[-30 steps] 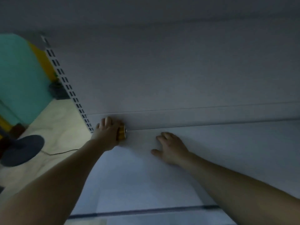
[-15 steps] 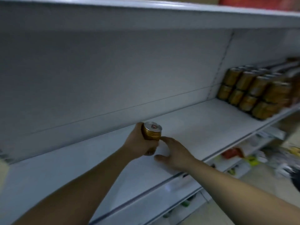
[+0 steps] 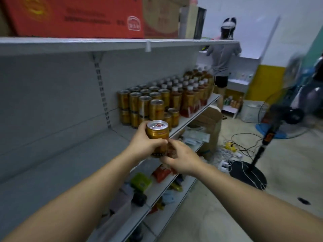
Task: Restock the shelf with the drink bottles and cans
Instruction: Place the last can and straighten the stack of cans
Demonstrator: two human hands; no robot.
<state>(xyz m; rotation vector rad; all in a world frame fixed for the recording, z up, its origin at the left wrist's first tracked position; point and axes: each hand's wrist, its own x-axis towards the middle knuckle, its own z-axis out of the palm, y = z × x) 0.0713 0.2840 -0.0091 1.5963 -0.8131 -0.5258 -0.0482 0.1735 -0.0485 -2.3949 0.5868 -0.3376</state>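
Starting far left: a red box (image 3: 75, 16) sits on the top shelf (image 3: 70, 44), print too blurred to read. Below it runs the grey shelf (image 3: 52, 172), with a slotted upright (image 3: 102, 91) on its back wall. Both forearms reach in from the bottom edge. Left hand (image 3: 139, 142) grips the can (image 3: 157, 132) from the left side, fingers curled round its body, thumb across the front. Can is gold, upright with a slight tilt, silver top and pull tab facing the camera. It is held in the air over the shelf's front edge, just in front of the stacked cans (image 3: 145, 105) and apart from them. Right hand (image 3: 181, 158) meets it from the right and lower down, fingers curled in against the can's lower half, fingertips just beside the left thumb; how firm that hold is cannot be told. Stacked cans stand two high on the shelf's right part, in rows back to the wall. Bottles (image 3: 190, 95) with white caps stand just right of them, running to the shelf's end. Packets (image 3: 141, 182) lie jumbled one level down, beneath the hands. Farther right, a person (image 3: 222, 58) in a grey shirt stands with back turned. Cables (image 3: 241, 145) trail over the floor near a fan (image 3: 268, 135) on a round black base.
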